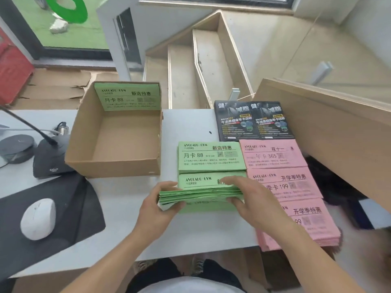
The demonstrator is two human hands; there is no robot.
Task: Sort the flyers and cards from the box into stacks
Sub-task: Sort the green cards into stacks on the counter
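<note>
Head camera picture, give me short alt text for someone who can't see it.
Two hands, left and right, grip a thick green flyer stack on a white desk. Beside it lie another green stack, pink stacks and black flyers; one green flyer leans inside the cardboard box.

Flyer stacks, box and desk items, counted by kind.
Two green paper flyer stacks [211, 156] [201, 194]; three pink paper stacks [273, 154] [296, 185] [311, 220]; two black glossy flyers [232, 121] [270, 121]; one open brown cardboard box [118, 142]; one white computer mouse [38, 218].
</note>
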